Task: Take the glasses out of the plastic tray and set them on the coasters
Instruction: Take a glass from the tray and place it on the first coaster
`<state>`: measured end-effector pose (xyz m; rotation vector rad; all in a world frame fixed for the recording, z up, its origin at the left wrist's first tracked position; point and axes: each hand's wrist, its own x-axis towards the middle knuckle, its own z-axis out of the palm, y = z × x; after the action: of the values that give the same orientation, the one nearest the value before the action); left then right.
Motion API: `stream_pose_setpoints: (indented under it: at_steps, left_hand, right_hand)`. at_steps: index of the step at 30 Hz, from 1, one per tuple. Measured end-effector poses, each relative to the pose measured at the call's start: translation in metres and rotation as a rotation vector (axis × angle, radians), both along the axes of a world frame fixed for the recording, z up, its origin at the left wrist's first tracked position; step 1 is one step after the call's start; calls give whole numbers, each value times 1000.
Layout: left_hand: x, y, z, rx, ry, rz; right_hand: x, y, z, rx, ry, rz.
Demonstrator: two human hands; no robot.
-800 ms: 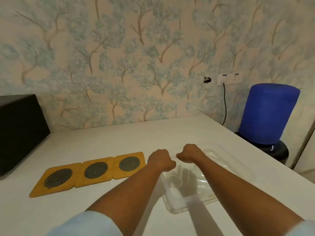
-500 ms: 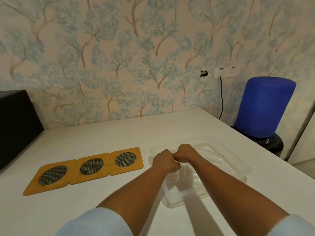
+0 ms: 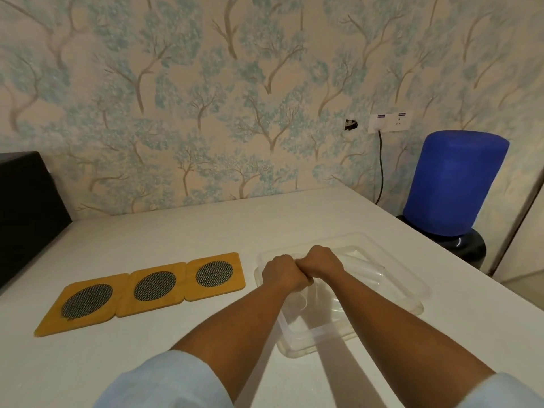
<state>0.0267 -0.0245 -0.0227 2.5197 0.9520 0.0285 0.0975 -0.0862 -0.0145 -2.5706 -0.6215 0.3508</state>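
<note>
Lying on their sides in the plastic tray (image 3: 406,293), the clear glasses (image 3: 297,301) are sitting directly under our hands, long axes hard to judge. We are curling our left hand (image 3: 282,273) and right hand (image 3: 319,262) into touching fists above them; whether either is gripping, we cannot tell. The coasters (image 3: 141,293) are waiting leftward on the bench (image 3: 176,237), nearer the left hand.

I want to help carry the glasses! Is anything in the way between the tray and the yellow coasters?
Nothing visible is. The plastic tray sits just right of the three coasters, with only a bare strip of white table between them. All three coasters are bare.
</note>
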Motion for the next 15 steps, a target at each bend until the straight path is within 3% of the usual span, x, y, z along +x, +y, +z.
stream_pose_setpoints:
  at_steps: [9,15]
  left_hand:
    - [-10,21,37,2,-175,119]
    - [-36,50,50,-36,-329,222]
  right_hand:
    - [-12,20,44,342,136,-98]
    - [-31,46,56,519,295,-51]
